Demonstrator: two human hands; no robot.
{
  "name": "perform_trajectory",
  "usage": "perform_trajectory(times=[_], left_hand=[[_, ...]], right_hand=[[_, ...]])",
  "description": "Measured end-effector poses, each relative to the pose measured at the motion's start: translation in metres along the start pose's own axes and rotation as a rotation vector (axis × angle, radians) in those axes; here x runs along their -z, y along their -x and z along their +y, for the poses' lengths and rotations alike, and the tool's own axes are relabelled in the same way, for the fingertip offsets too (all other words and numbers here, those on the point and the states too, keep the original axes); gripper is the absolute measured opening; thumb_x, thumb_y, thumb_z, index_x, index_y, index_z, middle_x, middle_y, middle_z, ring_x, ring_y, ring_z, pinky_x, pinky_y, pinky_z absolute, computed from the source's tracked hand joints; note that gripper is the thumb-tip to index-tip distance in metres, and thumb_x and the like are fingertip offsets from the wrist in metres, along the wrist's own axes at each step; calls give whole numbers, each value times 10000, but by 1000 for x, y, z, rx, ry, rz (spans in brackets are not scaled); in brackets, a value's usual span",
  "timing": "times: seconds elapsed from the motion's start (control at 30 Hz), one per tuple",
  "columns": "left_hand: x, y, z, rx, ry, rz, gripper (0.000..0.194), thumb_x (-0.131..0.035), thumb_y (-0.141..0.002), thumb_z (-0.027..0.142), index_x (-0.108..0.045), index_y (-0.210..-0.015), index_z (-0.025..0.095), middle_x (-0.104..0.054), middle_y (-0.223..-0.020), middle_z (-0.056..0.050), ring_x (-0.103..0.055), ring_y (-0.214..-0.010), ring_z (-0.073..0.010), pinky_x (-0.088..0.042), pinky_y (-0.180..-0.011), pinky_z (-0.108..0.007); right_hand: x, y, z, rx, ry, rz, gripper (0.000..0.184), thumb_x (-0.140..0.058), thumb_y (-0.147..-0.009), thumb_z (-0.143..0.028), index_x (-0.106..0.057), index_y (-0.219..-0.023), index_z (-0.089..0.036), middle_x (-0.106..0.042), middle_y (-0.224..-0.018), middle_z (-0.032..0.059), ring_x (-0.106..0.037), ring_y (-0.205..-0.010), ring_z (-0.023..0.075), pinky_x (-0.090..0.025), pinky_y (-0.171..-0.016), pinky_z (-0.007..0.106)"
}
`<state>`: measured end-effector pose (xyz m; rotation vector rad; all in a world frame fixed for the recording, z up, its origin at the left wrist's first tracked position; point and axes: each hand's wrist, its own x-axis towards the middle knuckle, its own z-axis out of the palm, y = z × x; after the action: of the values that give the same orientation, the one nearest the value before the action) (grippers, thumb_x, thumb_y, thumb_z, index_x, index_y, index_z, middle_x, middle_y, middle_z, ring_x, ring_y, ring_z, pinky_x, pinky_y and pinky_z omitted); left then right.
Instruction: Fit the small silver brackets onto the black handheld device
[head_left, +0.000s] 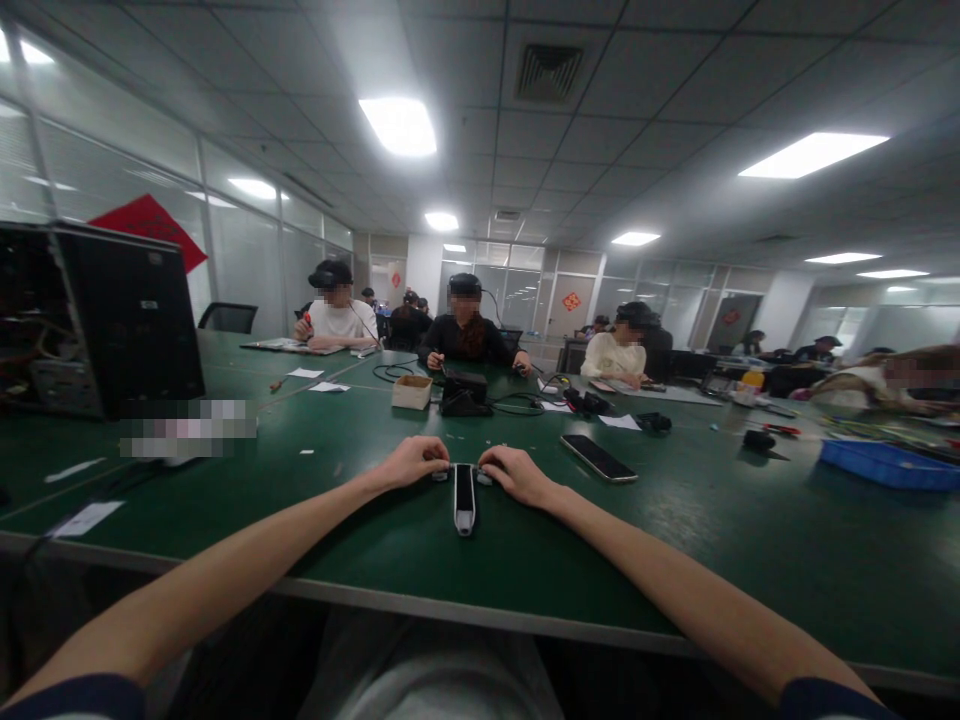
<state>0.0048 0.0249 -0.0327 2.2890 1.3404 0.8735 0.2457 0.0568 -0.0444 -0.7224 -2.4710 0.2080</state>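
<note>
A slim white device with a black top face [465, 492] lies on the green table straight in front of me, its narrow end towards me. Small greyish parts stick out on both sides of its far end. My left hand [415, 461] is closed, thumb and fingertips pinching the part on the left side. On the other side, my right hand [517, 472] is closed in the same way around the right-hand part. The fingers partly cover both side parts, so their exact shape is hard to make out.
A phone [598, 457] lies right of my right hand. Beyond are a small cardboard box [412, 392], a black case [465, 392] and cables. A blue tray [889, 465] sits at right, an opened computer case [124, 315] at left. People sit across the green table [360, 560].
</note>
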Motion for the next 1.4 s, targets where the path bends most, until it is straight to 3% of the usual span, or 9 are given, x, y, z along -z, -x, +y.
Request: perform_trajectory(times=[0.27,0.73,1.4], left_hand=[[0,-1,-1,-6,-55,14,264,-588,-745,415,-652,-801,165,-671,-776,-17,-597,-701,-149,-452,-663,-233],[2,-1,-1,30,-72,-6,261,-566,-756,415,-652,-837,182,-662,-815,-12,-588,-740,-159,-454,-684,-242],[4,1,0,52,-66,-41,240,-580,-752,366,-657,-882,180,-669,-862,-16,-589,-757,-153,-460,-692,-244]], right_hand=[[-2,0,0,-16,-52,73,131,-513,-847,-193,-630,-898,-161,-641,-869,38,-571,-793,142,-435,-742,262],[1,0,-8,-64,-57,84,120,-541,-811,-171,-641,-874,-152,-630,-837,33,-549,-720,118,-438,-687,236],[5,-1,-4,-207,-223,15,196,-544,-799,-272,-677,-899,-169,-666,-892,32,-590,-815,150,-451,-748,267]])
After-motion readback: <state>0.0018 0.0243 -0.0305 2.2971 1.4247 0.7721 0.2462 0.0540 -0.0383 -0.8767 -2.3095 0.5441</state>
